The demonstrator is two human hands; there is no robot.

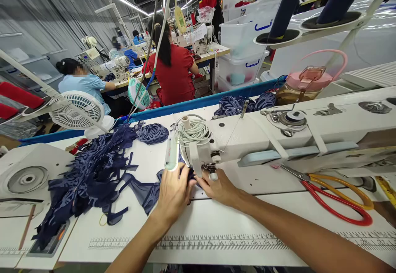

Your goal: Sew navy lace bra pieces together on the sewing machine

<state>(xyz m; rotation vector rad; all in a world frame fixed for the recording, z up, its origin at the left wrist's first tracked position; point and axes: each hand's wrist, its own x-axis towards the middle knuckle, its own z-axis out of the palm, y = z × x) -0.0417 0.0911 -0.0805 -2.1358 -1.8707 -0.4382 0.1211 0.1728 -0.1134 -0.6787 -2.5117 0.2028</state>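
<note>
My left hand [173, 192] lies with fingers pressed together on a navy patterned fabric piece [148, 194] right in front of the needle area of a white sewing machine [262, 137]. My right hand [221, 188] rests just right of the presser foot [210, 170], fingers curled down onto the same fabric, whose part under the foot is mostly hidden. A lit lamp [170, 153] glows beside the machine head.
A heap of navy lace pieces [93, 174] lies at left on the white table [216, 219]. Red-and-orange scissors [334, 194] lie at right. A small fan [77, 110], a pink bottle [306, 83] and seated workers at machines are behind.
</note>
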